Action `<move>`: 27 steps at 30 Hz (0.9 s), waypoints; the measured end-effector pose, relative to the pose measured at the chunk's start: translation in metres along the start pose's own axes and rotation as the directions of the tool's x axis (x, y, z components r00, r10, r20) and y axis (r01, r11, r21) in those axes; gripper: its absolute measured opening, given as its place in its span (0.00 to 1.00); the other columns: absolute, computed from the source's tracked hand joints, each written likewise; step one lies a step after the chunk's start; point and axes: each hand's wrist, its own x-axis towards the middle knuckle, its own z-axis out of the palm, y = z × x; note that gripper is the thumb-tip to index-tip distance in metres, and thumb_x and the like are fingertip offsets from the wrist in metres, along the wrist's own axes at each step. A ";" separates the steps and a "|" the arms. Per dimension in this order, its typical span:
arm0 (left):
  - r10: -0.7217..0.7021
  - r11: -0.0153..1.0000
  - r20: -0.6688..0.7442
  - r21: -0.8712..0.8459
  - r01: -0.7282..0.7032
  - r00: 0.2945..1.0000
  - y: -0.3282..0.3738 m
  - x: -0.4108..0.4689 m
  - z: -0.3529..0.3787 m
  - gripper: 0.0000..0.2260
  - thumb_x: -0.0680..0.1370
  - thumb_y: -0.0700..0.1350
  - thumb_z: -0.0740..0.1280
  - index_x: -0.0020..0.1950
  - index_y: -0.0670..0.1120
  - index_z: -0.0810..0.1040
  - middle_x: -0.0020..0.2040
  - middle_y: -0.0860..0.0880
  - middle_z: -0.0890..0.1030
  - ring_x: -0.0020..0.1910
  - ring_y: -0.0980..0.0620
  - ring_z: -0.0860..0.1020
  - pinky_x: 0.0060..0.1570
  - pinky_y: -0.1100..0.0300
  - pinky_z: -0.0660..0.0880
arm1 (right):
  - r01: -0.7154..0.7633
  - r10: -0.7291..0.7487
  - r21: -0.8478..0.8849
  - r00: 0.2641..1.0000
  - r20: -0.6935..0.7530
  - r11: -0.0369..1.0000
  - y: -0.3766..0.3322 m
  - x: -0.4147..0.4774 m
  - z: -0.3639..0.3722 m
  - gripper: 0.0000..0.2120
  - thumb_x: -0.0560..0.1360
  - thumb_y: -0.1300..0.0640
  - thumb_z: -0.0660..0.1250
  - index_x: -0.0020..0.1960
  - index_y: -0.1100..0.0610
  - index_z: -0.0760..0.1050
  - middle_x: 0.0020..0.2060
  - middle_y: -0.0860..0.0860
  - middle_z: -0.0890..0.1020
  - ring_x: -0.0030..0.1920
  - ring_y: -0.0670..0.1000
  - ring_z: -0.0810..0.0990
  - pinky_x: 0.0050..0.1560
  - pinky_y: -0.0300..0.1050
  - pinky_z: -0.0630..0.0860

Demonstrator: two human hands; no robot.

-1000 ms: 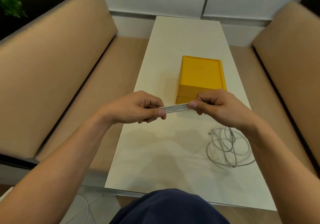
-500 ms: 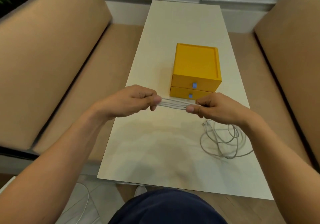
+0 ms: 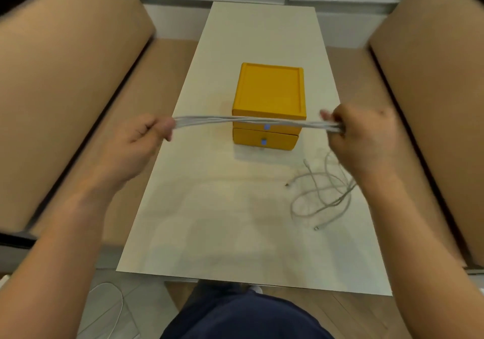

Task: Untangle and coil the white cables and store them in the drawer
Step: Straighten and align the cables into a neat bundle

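A folded bundle of white cable [image 3: 251, 122] is stretched taut and level between my hands, in front of the yellow two-drawer box [image 3: 269, 95]. My left hand [image 3: 142, 142] grips its left end in a fist. My right hand [image 3: 364, 137] grips the right end with curled fingers. Both drawers of the box look closed, each with a small blue knob [image 3: 263, 142]. A second white cable [image 3: 323, 192] lies in a loose tangle on the white table [image 3: 209, 207], below my right hand.
Tan padded benches [image 3: 65, 98] flank the narrow table on both sides. Another white cable [image 3: 104, 310] lies on the floor at lower left. My dark-clothed knee [image 3: 243, 315] is under the table's near edge.
My hands have moved apart, so the bundle between them is now much longer and stretched. The view tilted down, and the box's drawer fronts now show.
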 end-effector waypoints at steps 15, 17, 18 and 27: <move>-0.136 0.968 0.076 0.224 0.116 0.988 -0.049 -0.044 0.002 0.22 0.75 0.69 0.59 0.40 0.51 0.76 0.27 0.54 0.64 0.27 0.55 0.62 0.30 0.51 0.60 | 0.104 -0.141 -0.106 0.881 -0.452 0.989 0.037 0.030 0.004 0.20 0.79 0.51 0.74 0.35 0.58 0.70 0.28 0.56 0.73 0.28 0.59 0.70 0.30 0.48 0.62; -0.184 0.975 -0.018 0.123 0.185 0.983 -0.051 -0.038 -0.007 0.23 0.74 0.70 0.60 0.40 0.50 0.77 0.29 0.50 0.64 0.29 0.51 0.63 0.30 0.55 0.58 | 0.179 -0.173 -0.016 0.916 -0.363 0.984 0.029 0.023 0.026 0.11 0.76 0.60 0.75 0.40 0.59 0.76 0.32 0.57 0.78 0.31 0.60 0.76 0.30 0.50 0.70; -0.203 0.978 -0.055 0.043 0.205 0.978 -0.052 -0.035 -0.014 0.23 0.73 0.69 0.62 0.39 0.50 0.77 0.29 0.50 0.64 0.29 0.52 0.63 0.30 0.57 0.59 | 0.201 -0.193 0.044 0.971 -0.142 0.979 0.025 0.009 0.044 0.05 0.74 0.64 0.75 0.45 0.60 0.79 0.37 0.58 0.82 0.34 0.61 0.80 0.33 0.52 0.76; -0.188 0.960 0.017 0.214 0.180 0.982 -0.068 -0.019 -0.067 0.31 0.72 0.76 0.61 0.41 0.47 0.78 0.31 0.37 0.66 0.30 0.47 0.64 0.32 0.45 0.60 | -0.061 0.076 -0.067 0.967 0.242 0.996 0.045 -0.032 0.114 0.13 0.68 0.70 0.71 0.49 0.57 0.81 0.39 0.56 0.81 0.36 0.64 0.78 0.38 0.53 0.71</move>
